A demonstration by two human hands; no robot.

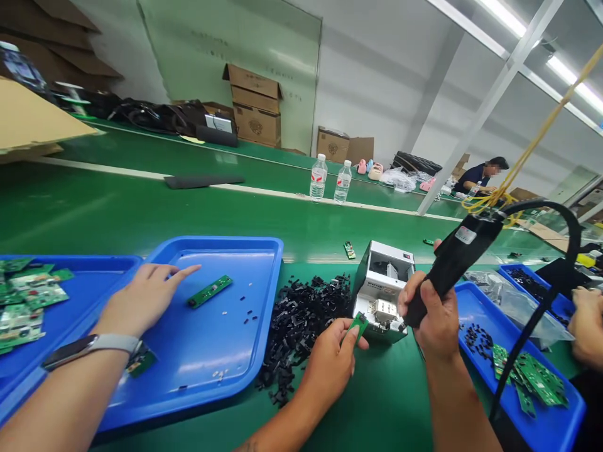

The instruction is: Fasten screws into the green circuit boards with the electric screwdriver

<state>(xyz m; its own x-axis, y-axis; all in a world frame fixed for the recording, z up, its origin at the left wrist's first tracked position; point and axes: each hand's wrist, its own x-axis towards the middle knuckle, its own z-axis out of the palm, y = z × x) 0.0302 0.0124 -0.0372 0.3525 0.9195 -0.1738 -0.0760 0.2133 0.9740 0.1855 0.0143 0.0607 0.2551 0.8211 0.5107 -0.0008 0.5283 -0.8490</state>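
My left hand (pixel 332 351) is closed on a small green circuit board (pixel 360 321), pinched between thumb and fingers in front of a white screw feeder (pixel 377 282). Wrapped in my right hand (pixel 436 307) is a black electric screwdriver (pixel 459 257), tilted with its lower end beside the feeder's front. Its cable curves away to the right. A heap of small black parts (pixel 306 314) lies left of the feeder. To the left, a blue tray (pixel 207 370) holds another green circuit board (pixel 210 291) and a few tiny dark pieces.
A co-worker's hand (pixel 141 298) with a wristband reaches over the left tray. Another person's hand (pixel 588 326) is at the right edge. A blue tray (pixel 560 433) on the right carries boards and black parts. Two water bottles (pixel 318 177) stand behind. Yellow cord (pixel 532 154) hangs above the screwdriver.
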